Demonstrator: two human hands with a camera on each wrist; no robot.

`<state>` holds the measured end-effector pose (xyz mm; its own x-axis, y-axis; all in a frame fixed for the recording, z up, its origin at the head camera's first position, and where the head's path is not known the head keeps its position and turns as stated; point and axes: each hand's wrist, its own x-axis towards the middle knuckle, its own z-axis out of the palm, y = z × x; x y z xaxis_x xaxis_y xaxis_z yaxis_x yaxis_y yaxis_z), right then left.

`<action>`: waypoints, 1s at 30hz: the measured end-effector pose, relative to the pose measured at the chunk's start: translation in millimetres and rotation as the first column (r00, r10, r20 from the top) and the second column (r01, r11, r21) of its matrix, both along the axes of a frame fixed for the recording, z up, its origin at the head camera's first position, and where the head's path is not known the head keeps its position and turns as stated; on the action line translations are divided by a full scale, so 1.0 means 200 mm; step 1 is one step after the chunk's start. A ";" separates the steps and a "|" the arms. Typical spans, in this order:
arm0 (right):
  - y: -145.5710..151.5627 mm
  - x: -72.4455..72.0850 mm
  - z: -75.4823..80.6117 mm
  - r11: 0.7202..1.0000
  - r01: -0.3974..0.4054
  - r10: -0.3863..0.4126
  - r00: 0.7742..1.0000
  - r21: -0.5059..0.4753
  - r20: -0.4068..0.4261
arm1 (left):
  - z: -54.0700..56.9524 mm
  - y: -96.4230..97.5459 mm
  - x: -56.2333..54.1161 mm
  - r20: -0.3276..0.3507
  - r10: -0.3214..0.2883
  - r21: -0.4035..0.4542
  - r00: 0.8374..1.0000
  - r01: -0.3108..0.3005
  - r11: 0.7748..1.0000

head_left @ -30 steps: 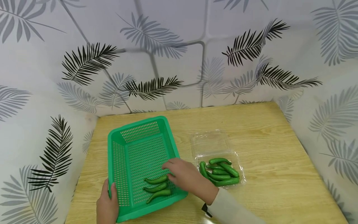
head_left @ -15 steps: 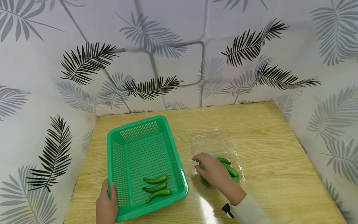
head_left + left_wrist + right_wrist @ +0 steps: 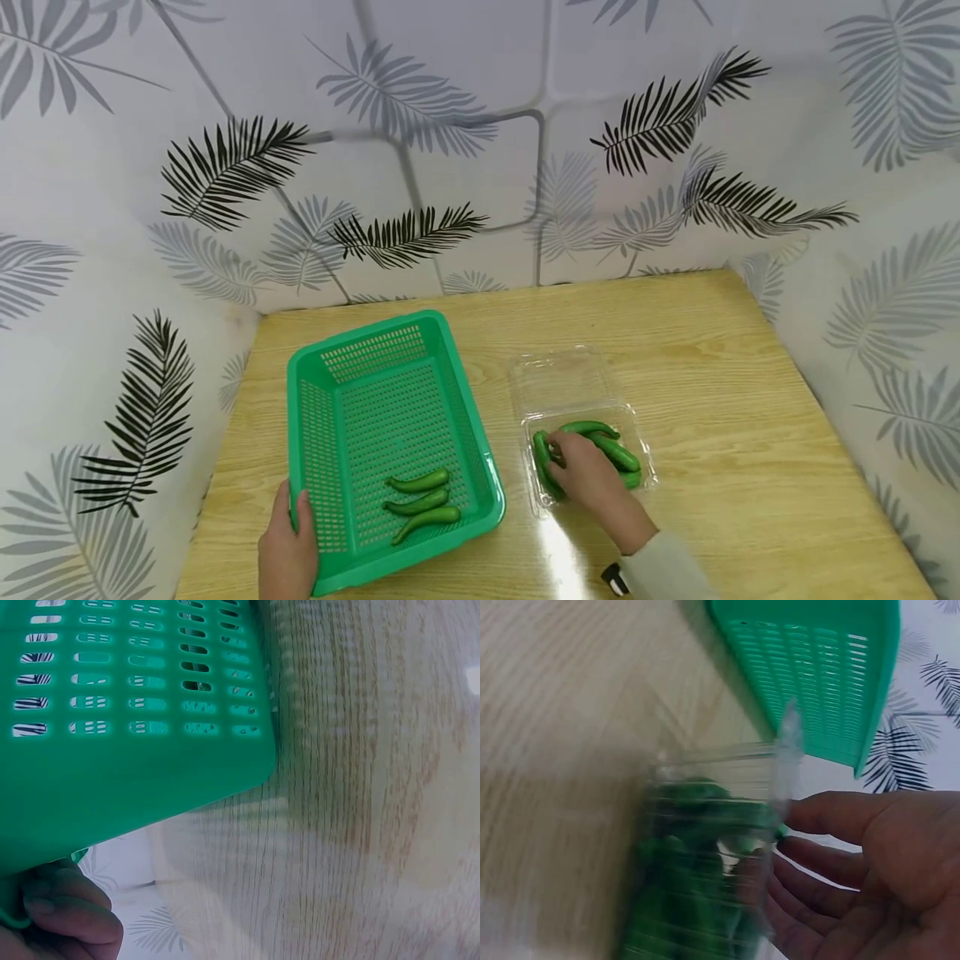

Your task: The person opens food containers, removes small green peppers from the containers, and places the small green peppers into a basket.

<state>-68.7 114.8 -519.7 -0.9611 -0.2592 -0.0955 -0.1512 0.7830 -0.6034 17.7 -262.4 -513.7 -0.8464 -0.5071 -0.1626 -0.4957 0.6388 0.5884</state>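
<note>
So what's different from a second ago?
The right hand has moved right, from over the basket to the box, and now reaches down at the box peppers. I can't tell if it grips one. The left hand still holds the basket, and the three basket peppers lie as they were.

Two hands show: one left hand (image 3: 288, 546) and one right hand (image 3: 588, 475). There is one basket (image 3: 412, 556) with three peppers (image 3: 416, 503) in it. There is one box (image 3: 645, 446) with one lid (image 3: 558, 381). At least four more peppers show in the box, their full count hidden by the right hand. One bench (image 3: 720, 400) and one sleeve (image 3: 667, 571) are visible.
</note>
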 end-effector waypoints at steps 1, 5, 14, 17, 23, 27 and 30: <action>0.00 0.00 -0.01 1.000 0.015 -0.015 1.000 -0.003 0.003 | 0.00 0.00 0.00 0.003 -0.003 0.002 1.000 0.003 1.000; -0.02 0.01 -0.05 0.998 0.067 -0.066 0.998 -0.006 0.022 | 0.00 0.00 0.00 0.008 -0.003 0.011 1.000 0.003 1.000; -0.04 0.02 -0.08 0.988 0.136 -0.134 0.990 -0.070 0.032 | 0.00 0.00 0.00 0.002 0.000 0.013 1.000 0.000 1.000; -0.04 0.02 -0.05 0.985 0.140 -0.140 0.990 -0.102 0.000 | 0.00 0.00 0.00 0.003 0.001 0.016 1.000 -0.001 1.000; -0.02 0.00 0.07 0.984 0.127 -0.132 0.991 -0.127 -0.034 | 0.00 0.00 0.00 -0.023 -0.005 0.007 1.000 0.005 1.000; -0.04 -0.01 0.19 0.986 0.082 -0.094 0.993 -0.146 -0.076 | 0.00 0.00 0.00 -0.024 -0.006 0.007 1.000 0.006 1.000; -0.08 -0.02 0.29 0.987 -0.013 -0.009 0.991 -0.160 -0.136 | 0.00 0.00 0.00 -0.022 -0.003 0.004 1.000 0.003 1.000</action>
<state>-72.5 98.7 -461.9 -0.9616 -0.2630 0.0787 -0.2420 0.6771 -0.6950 17.8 -262.4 -513.5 -0.8512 -0.5041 -0.1462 -0.4810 0.6378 0.6015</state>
